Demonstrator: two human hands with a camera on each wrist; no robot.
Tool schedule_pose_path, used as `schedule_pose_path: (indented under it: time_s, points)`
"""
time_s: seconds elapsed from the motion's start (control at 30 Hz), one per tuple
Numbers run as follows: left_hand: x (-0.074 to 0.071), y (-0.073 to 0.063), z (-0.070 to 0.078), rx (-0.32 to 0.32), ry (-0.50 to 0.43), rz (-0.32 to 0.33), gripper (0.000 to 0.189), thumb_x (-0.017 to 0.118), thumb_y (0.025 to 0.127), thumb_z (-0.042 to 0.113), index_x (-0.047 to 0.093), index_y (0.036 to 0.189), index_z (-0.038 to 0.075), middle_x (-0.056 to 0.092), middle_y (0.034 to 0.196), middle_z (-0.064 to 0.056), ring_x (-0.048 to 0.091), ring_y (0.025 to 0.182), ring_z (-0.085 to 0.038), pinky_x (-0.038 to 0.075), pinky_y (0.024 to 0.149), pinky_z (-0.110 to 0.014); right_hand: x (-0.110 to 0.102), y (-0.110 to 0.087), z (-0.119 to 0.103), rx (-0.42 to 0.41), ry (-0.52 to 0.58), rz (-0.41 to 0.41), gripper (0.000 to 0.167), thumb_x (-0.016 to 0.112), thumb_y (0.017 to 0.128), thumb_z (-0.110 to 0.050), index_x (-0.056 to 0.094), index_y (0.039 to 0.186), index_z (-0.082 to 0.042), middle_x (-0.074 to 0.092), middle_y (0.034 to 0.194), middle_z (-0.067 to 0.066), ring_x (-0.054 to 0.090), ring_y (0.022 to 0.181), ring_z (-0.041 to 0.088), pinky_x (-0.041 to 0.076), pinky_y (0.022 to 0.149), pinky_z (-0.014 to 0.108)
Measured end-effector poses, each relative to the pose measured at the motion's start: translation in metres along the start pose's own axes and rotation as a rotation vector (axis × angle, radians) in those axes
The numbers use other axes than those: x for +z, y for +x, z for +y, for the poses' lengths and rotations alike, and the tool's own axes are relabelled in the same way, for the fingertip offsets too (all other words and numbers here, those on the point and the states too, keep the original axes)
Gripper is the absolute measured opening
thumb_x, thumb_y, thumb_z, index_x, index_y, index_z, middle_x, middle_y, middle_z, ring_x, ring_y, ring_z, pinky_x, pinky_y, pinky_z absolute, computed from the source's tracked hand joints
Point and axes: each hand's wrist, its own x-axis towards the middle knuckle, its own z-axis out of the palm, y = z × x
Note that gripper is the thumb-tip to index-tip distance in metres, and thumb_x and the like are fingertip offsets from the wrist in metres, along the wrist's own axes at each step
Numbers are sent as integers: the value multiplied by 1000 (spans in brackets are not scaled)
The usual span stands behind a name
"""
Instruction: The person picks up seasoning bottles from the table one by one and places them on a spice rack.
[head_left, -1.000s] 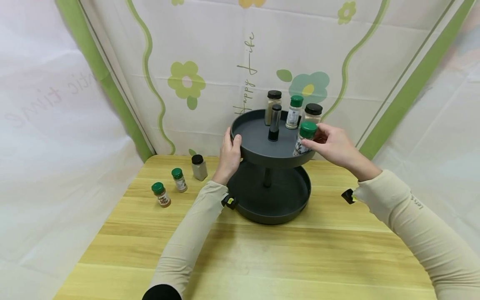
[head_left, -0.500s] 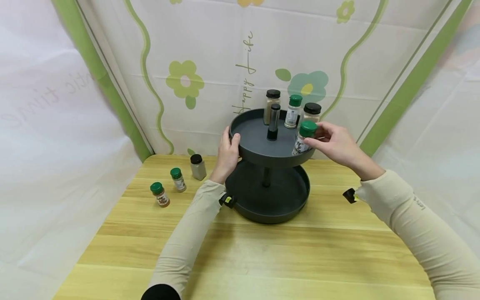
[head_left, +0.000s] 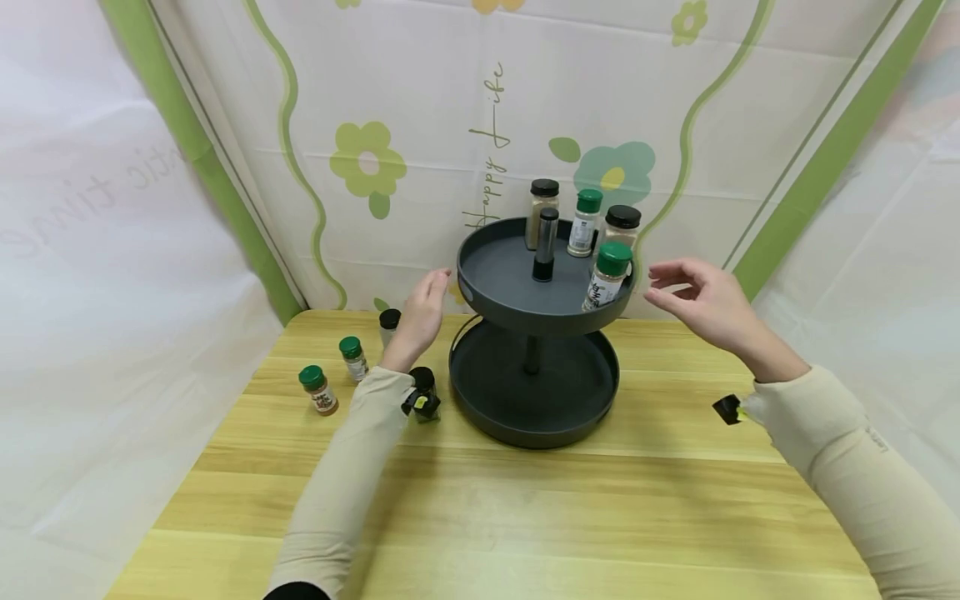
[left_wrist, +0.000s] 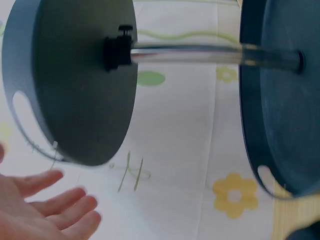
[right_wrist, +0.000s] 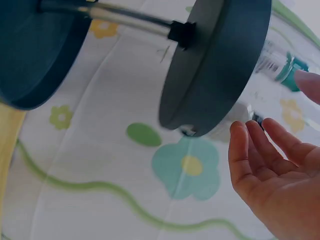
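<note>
A dark two-tier round rack (head_left: pixel 517 312) stands on the table. At the front right of its upper tray is a green-capped spice jar (head_left: pixel 607 283), with my right hand (head_left: pixel 708 307) just to the right of it, fingers loosely bent and holding nothing. A black-capped jar (head_left: pixel 622 223), another green-capped jar (head_left: pixel 583 229) and a taller black-capped jar (head_left: pixel 540 218) stand behind. My left hand (head_left: pixel 422 315) is apart from the upper tray's left rim, its fingers extended and nothing in them. In the left wrist view, the fingers (left_wrist: pixel 72 200) lie beside a handle slot in the tray.
On the table (head_left: pixel 510 517), two green-capped jars (head_left: pixel 321 396) stand at the left. One black-capped jar (head_left: pixel 387 323) is partly covered by the left hand, and another (head_left: pixel 424 382) by the left wrist's camera. Printed cloth (head_left: pixel 420 83) hangs behind the rack.
My right hand has let go of the green-capped jar and moved right. My left hand has left the tray's rim, moving left, and a black-capped jar beside the rack now shows.
</note>
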Motion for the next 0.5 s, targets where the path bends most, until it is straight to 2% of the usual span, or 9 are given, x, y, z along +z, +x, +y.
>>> schedule_pose_path:
  time_s: [0.13, 0.23, 0.33, 0.4, 0.5]
  points:
    - [-12, -6, -6, -8, 143, -105, 53, 29, 103, 43, 45, 139, 8, 44, 139, -13, 41, 127, -29, 35, 102, -46, -2, -9, 19, 35, -67, -26, 42, 60, 93, -35, 58, 123, -6, 60, 114, 14, 62, 92, 25, 48, 70, 19]
    - [-19, -10, -12, -42, 278, -204, 53, 33, 102, 44, 47, 138, 9, 43, 139, -14, 41, 126, -32, 35, 101, -49, 0, -13, 32, 44, -123, -67, 43, 58, 94, -36, 58, 123, -4, 60, 115, 18, 62, 94, 35, 52, 75, 35]
    - [-23, -14, -19, -58, 413, -298, 54, 34, 101, 44, 47, 138, 7, 41, 141, -17, 39, 128, -35, 34, 102, -51, 4, -15, 45, 37, -173, -121, 45, 57, 95, -35, 57, 124, -1, 57, 120, 23, 59, 98, 40, 49, 80, 51]
    - [-25, -16, -24, -57, 487, -353, 55, 35, 101, 44, 46, 138, 5, 40, 142, -19, 38, 128, -37, 33, 103, -51, 7, -15, 51, 34, -200, -157, 47, 57, 95, -36, 56, 124, 1, 54, 122, 27, 57, 100, 44, 47, 82, 55]
    - [-27, -19, -29, -65, 547, -435, 56, 35, 102, 42, 45, 139, 2, 39, 143, -21, 36, 130, -39, 31, 104, -52, 10, -16, 60, 35, -232, -199, 48, 56, 95, -36, 56, 124, 3, 52, 123, 29, 54, 105, 46, 46, 84, 56]
